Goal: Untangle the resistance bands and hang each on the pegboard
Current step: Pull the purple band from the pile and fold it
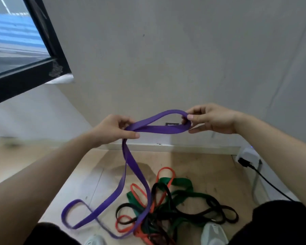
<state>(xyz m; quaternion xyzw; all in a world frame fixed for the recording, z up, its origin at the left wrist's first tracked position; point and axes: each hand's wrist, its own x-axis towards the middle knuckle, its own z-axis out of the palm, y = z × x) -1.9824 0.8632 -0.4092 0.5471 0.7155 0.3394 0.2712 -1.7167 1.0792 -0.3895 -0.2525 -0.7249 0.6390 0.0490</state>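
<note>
Hands are gripping a purple band [159, 129] at chest height: the left hand [113, 129] is pinching a crossing, the right hand [212, 121] is holding the loop's end. Its tail is trailing into the heap of orange, green and black bands [166, 209] on the floor [210, 174]. Untangling appears underway; next, the purple band likely needs drawing free. No pegboard is showing.

The purple resistance band [155, 129] is a solid, even violet along its whole length. In the pile, the green band [182, 183] is dark forest green, the orange band [166, 171] a bright red-orange, and the black band [217, 209] plain black. The wood floor [201, 167] is pale tan, the wall [166, 59] off-white grey, the window frame [42, 32] black.
</note>
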